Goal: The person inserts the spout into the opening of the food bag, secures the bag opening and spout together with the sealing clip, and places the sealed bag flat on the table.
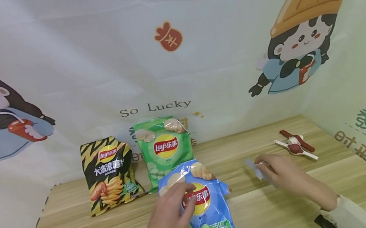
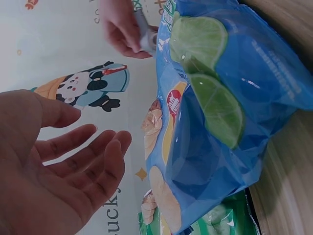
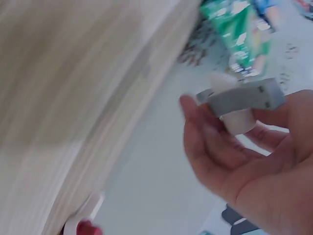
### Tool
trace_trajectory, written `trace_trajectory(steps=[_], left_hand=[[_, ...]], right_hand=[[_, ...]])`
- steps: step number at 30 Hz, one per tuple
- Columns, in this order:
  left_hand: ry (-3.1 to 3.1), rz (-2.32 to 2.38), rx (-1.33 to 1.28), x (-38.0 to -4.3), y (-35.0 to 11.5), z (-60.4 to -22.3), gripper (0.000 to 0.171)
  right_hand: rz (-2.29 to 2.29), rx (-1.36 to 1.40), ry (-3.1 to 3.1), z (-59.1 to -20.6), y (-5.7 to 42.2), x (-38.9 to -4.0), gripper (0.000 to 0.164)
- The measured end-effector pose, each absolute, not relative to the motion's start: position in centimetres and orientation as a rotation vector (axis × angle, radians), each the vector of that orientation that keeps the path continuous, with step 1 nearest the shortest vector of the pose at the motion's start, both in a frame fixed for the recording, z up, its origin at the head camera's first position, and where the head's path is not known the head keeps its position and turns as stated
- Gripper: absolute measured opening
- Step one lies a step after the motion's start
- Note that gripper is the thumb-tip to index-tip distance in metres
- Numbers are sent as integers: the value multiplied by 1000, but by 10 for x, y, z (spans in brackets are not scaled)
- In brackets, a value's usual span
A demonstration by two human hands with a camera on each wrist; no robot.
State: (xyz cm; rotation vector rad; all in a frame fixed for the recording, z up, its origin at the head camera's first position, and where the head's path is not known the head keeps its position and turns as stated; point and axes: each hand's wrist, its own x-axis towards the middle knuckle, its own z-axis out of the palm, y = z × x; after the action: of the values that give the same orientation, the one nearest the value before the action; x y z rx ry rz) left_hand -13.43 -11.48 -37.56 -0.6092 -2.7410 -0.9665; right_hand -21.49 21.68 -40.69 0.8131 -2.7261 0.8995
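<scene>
A blue Lay's chip bag (image 1: 217,209) lies on the table in front of me, lime slices printed on its lower part. My left hand (image 1: 167,217) hovers over its left side, fingers loosely bent and holding nothing; the left wrist view shows a gap between this hand and the bag (image 2: 215,142). To the right of the bag, my right hand (image 1: 282,174) pinches a grey bag clip (image 3: 244,98) with a round white cap. In the head view the fingers partly cover that clip (image 1: 251,167).
Behind the blue bag a green Lay's bag (image 1: 166,147) leans against the printed cloth wall (image 1: 218,63). A black and yellow Lay's bag (image 1: 109,174) stands left of it. Two more clips, one white (image 1: 306,154) and one red (image 1: 308,144), lie crossed at the back right.
</scene>
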Motion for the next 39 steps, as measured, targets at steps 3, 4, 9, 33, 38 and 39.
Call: trace_trajectory(steps=[3, 4, 9, 33, 38, 39], left_hand=[[-2753, -973, -676, -135, -115, -377, 24], [-2752, -971, -699, -135, -114, -378, 25], [-2726, -931, -794, -135, -112, -380, 34], [-2295, -1130, -938, -118, -115, -370, 8], [-2360, -1231, -860, -118, -120, -364, 10], [-2379, -1248, -857, -119, -121, -363, 11]], right_hand=[[1226, 883, -2751, -399, 210, -209, 23], [1330, 908, -2749, -396, 208, -208, 24], [1817, 971, -2741, -381, 197, -200, 31], [1998, 1279, -2498, -373, 122, -168, 28], [1697, 1243, -2498, -369, 116, -159, 27], [1715, 1234, -2495, -368, 117, -158, 27]])
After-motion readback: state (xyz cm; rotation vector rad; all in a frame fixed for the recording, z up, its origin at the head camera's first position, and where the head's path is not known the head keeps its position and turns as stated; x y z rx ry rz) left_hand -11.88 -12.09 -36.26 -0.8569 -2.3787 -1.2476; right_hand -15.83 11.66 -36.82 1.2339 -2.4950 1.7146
